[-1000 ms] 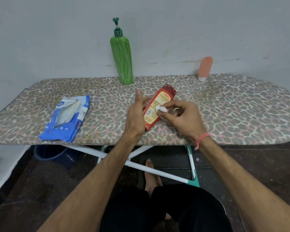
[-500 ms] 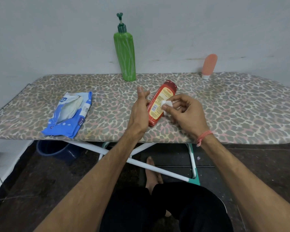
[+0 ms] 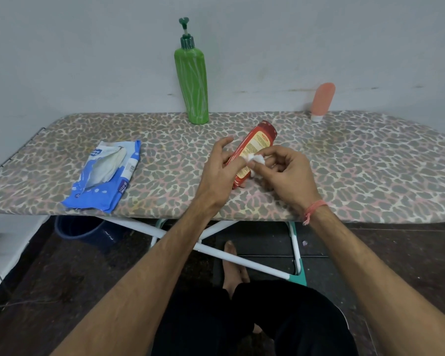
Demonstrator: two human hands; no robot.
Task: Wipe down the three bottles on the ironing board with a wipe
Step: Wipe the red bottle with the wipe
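Your left hand (image 3: 217,173) grips the red bottle (image 3: 252,151) from its left side, thumb wrapped toward the lower body and the fingers raised along its flank, holding it tilted over the ironing board (image 3: 370,176) with its base end pointing away toward the wall. Your right hand (image 3: 285,173) pinches a small bunched white wipe (image 3: 256,160) between thumb and fingertips and presses it against the bottle's right side, just beside the yellow label, while its other fingers stay curled. Taking the red bottle as the landmark: the tall green pump bottle (image 3: 192,83) stands upright behind it and slightly to its left, at the board's far edge against the wall. The small salmon-pink tube (image 3: 321,100) stands on its white cap behind the red bottle and well off to its right, also by the wall. The blue pack of wipes (image 3: 103,176) lies flat on the leopard-print cover well to the left of the red bottle, its flap open and a white sheet showing. A pink thread bracelet (image 3: 314,210) circles your right wrist, near the red bottle's lower end. Below the board, down and left of the red bottle, a dark blue bucket (image 3: 88,232) sits on the floor.
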